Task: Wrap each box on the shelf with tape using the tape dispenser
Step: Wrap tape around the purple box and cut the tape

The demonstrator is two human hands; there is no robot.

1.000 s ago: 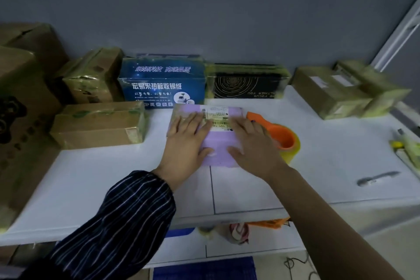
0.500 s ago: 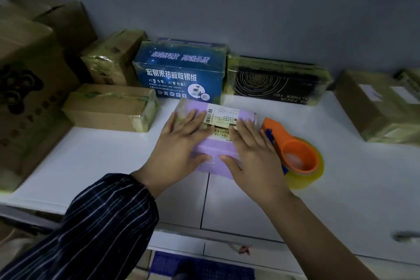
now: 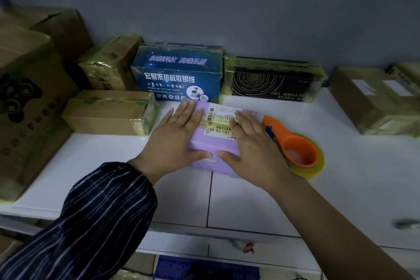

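Lilac box [image 3: 212, 143] at the middle of the white shelf [image 3: 363, 177], lying flat with its printed shipping label [image 3: 223, 118] facing up. The left hand [image 3: 175, 141] rests palm-down on the left half of the top, its fingers [image 3: 191, 113] straight and slightly spread and its thumb laid along the near edge. The right hand [image 3: 254, 150] mirrors it on the right half, with fingers [image 3: 247, 118] straight over the end of the label. The two thumb tips nearly meet, and neither hand curls round anything. A pale yellowish band crossing the label between the hands may be a strip of tape, though blur leaves this uncertain. The orange tape dispenser [image 3: 293, 143] lies on the shelf just beside the right hand, carrying a roll of yellowish tape [image 3: 317, 166]. Directly behind the lilac box stands a blue box [image 3: 177, 75] with white lettering, and a black box [image 3: 270, 82] patterned with concentric rings stands to its right. Both are against the grey wall [image 3: 227, 7]. To the left lie two brown boxes [image 3: 109, 112] bound in yellowish tape, with a large carton [image 3: 27, 102] beyond them. More brown boxes [image 3: 372, 100] sit at the far right. A dark striped sleeve [image 3: 91, 223] covers the left arm.
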